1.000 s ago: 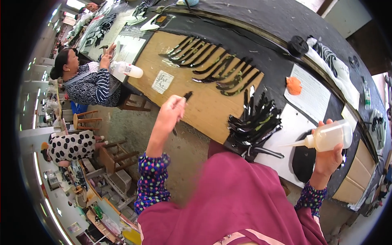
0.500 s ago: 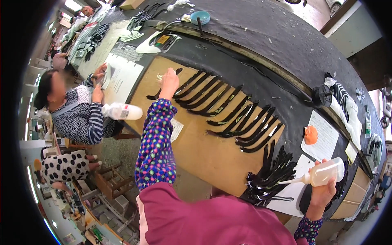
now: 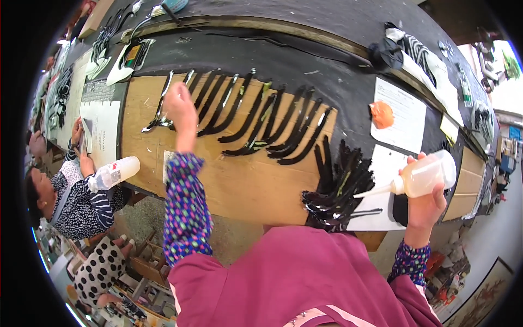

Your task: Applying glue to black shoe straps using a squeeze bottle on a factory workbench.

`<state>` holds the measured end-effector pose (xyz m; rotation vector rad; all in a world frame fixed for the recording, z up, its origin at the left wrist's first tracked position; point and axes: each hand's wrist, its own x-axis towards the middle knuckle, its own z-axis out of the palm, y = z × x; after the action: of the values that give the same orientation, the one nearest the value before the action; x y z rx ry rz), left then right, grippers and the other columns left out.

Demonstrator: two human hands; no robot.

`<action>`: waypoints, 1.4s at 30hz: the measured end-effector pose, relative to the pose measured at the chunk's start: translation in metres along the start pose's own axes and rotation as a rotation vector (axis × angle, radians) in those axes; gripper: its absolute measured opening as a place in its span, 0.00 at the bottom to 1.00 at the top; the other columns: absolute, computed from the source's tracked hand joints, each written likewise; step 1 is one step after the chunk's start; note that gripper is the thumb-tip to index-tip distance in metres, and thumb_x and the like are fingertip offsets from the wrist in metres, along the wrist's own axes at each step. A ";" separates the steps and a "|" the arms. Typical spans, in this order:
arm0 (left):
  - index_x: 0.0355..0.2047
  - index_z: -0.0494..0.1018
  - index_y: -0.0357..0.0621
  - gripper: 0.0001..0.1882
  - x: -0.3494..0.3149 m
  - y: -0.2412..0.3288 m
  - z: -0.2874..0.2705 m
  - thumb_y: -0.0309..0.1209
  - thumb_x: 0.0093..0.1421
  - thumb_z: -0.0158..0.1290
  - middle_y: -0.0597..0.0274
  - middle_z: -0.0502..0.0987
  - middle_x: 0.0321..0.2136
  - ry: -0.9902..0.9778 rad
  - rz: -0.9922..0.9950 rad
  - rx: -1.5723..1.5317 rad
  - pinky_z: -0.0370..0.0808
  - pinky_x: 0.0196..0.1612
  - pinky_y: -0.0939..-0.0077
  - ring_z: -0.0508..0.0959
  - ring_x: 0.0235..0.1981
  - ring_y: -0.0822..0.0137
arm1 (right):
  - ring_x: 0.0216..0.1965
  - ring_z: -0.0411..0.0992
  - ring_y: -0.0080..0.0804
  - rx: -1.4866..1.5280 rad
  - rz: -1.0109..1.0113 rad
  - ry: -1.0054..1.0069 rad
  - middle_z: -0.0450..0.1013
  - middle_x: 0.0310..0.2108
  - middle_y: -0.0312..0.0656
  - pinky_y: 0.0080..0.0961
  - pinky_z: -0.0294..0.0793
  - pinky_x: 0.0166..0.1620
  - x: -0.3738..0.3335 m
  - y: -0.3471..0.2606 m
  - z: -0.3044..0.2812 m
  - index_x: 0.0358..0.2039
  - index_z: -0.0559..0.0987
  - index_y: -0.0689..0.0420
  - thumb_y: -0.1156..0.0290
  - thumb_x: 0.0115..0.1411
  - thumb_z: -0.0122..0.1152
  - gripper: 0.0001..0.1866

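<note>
My left hand (image 3: 182, 113) hovers over the left part of a brown cardboard sheet (image 3: 245, 182), fingers curled together and slightly blurred; whatever they may hold is hidden. Beneath and beside it, narrow black curved strips (image 3: 239, 98) lie in a slanting row, some with shiny or pale streaks. Held in my right hand (image 3: 422, 212) is a translucent squeeze bottle (image 3: 431, 173) with pale yellowish liquid. Its long thin nozzle (image 3: 373, 192) points left, close to a heaped bundle of black strips (image 3: 346, 174) at the cardboard's right end.
Another white bottle (image 3: 115, 173) is at the cardboard's left side, near a seated person (image 3: 71, 204) handling something pale. On the dark table, an orange lump (image 3: 382, 114) rests on a written sheet (image 3: 406, 128). A long raised rail (image 3: 261, 23) crosses behind, with a black knob (image 3: 384, 56).
The whole view has turned and shifted, bringing the cardboard farther left. My left hand has moved right relative to the strips, uncovering the leftmost one. My right hand still holds the squeeze bottle.
</note>
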<state>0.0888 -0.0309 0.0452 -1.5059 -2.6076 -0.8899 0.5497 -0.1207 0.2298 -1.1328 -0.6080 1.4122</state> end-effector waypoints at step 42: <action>0.34 0.65 0.41 0.12 -0.296 0.286 -0.117 0.23 0.48 0.53 0.70 0.67 0.25 -0.989 -0.300 -1.210 0.62 0.22 0.89 0.66 0.21 0.81 | 0.51 0.58 0.52 0.245 -0.109 -0.266 0.58 0.51 0.51 0.50 0.62 0.49 -0.065 -0.108 -0.127 0.51 0.57 0.64 0.55 0.44 0.61 0.39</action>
<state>0.4449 -0.2129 0.1971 -2.1611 -3.0378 -2.6965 0.7009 -0.1924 0.2920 -0.7149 -0.6527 1.5083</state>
